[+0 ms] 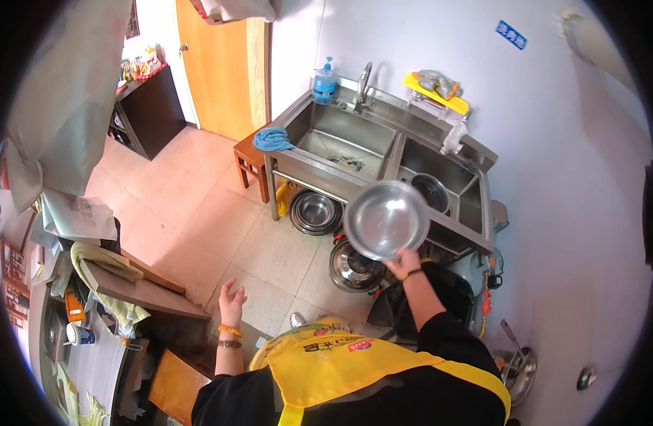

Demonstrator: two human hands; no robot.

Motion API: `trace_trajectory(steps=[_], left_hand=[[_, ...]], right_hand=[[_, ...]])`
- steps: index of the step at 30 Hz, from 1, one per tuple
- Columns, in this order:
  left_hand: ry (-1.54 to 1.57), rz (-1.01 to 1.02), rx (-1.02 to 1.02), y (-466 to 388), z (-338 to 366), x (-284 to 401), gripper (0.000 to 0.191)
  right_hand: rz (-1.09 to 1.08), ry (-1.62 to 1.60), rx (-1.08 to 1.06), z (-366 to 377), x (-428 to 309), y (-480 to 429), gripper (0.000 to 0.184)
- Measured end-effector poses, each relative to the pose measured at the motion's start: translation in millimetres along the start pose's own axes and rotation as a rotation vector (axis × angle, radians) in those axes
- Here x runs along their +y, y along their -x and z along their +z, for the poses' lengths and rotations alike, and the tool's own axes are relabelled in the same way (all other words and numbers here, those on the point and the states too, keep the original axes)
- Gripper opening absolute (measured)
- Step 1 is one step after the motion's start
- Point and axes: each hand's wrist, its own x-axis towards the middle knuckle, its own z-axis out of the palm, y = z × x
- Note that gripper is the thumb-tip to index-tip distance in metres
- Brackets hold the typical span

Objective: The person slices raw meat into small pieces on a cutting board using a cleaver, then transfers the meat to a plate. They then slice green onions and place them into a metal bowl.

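My right hand (405,263) grips the near rim of a round stainless steel basin (387,219), held up in front of the double-bowl sink (326,172). The basin's inside faces up and looks bare. My left hand (233,302) hangs over the tiled floor with fingers apart and holds nothing. In the right sink bowl sits a metal pot or bowl (429,193), partly hidden by the raised basin. The left bowl has dark and pale scraps (353,162) near its drain. A blue cloth (273,139) drapes the sink's left front corner.
Nested metal bowls (315,210) and a lidded pot (356,266) stand on the floor under the sink. A black bin (443,293) is at my right. A wooden stool (252,162) touches the sink's left side. A cluttered counter (97,351) lies at my left.
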Motion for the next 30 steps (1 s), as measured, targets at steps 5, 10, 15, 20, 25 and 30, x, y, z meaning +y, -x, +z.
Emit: trace_trajectory(steps=[5, 10, 15, 20, 25, 30], left_hand=[[-0.144, 0.206, 0.003, -54, 32, 20, 0.047], [-0.566, 0.234, 0.201, -47, 41, 16, 0.051], [-0.758, 0.101, 0.463, -7, 53, 18, 0.053], [-0.819, -0.107, 0.774, 36, 103, 12, 0.054], [-0.740, -0.304, 0.725, 68, 133, 16, 0.057], [-0.608, -0.411, 0.911, 132, 137, 17, 0.055]], right_hand=[[-1.095, 0.839, 0.133, 99, -84, -125, 0.072], [-1.291, 1.428, 0.148, 171, -122, -218, 0.082], [-1.667, 1.662, -0.076, 227, -144, -290, 0.049], [-1.601, 1.544, -0.028, 250, -112, -353, 0.052], [-0.076, 0.455, -0.437, 269, 19, -422, 0.045], [0.877, 0.410, -0.640, 279, 176, -279, 0.030]])
